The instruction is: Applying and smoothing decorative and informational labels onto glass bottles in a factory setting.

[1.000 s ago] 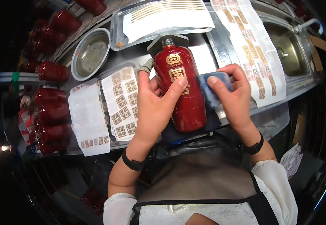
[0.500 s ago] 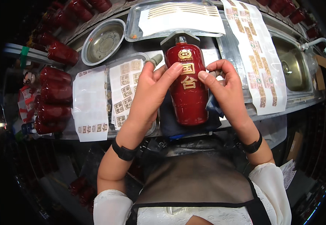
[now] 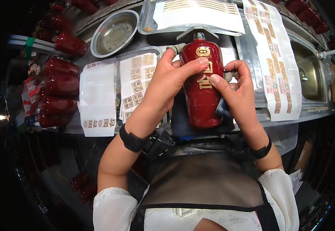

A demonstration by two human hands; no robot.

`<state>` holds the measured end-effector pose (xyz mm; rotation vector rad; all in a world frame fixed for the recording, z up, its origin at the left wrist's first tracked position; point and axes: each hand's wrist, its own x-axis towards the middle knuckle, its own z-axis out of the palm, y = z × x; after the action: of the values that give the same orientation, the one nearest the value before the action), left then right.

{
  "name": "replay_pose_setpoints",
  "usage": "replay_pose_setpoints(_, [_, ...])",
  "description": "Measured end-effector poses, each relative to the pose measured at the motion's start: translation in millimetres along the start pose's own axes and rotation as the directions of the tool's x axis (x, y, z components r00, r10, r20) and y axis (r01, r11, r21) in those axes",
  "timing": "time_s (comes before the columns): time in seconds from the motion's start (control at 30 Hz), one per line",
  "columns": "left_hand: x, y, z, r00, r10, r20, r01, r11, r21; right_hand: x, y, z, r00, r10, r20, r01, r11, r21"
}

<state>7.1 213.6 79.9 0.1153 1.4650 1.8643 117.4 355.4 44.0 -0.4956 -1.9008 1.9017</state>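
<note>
A glossy dark-red bottle (image 3: 203,107) with gold characters and a gold emblem lies on its back before me, its clear neck pointing away and resting in a grey notched support (image 3: 190,34). My left hand (image 3: 171,79) grips its left side, the thumb pressed flat across the upper gold character and partly hiding it. A pale finger cot covers that hand's index fingertip. On the right side my right hand (image 3: 236,86) is closed against the bottle, its thumb beside the lower character. Its curled fingers wear pale cots. Below them a blue cloth (image 3: 223,108) touches the bottle's side.
Sheets of gold decals (image 3: 136,82) and a white sheet (image 3: 97,92) lie at left, beside several red bottles (image 3: 61,82). A metal bowl (image 3: 113,37) and a tray with striped paper (image 3: 198,15) stand beyond. A long decal strip (image 3: 275,65) lies near the sink (image 3: 309,73) at right.
The whole view has shifted, so the scene sits slightly further right. My left thumb has slid onto the upper gold character; my right thumb is closer to the lower character.
</note>
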Motion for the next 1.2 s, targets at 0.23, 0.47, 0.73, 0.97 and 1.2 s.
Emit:
replay_pose_setpoints(0.23, [-18,-31,-32,0.733,0.625,0.27,-0.628,0.468,0.622,-9,-5,1,0.997,0.055,0.048,-0.059,0.995,0.084])
replay_pose_setpoints(0.47, [-5,-19,-33,0.673,0.583,0.456,-0.594,0.059,0.802,-10,-4,-1,0.996,0.05,0.074,-0.054,0.997,0.048])
replay_pose_setpoints(0.73, [-14,-28,-40,0.67,0.537,0.513,-0.632,0.049,0.774,-12,-7,-4,0.989,0.076,0.127,-0.093,0.986,0.136])
replay_pose_setpoints(0.97, [-29,-34,-38,0.675,0.493,0.549,-0.623,-0.019,0.782,-9,-14,-12,0.98,0.136,0.144,-0.16,0.972,0.17])
replay_pose_setpoints(1.2, [-48,-60,-50,0.785,0.517,0.34,-0.485,0.173,0.858,-12,-10,0,0.996,0.029,0.089,-0.033,0.999,0.042])
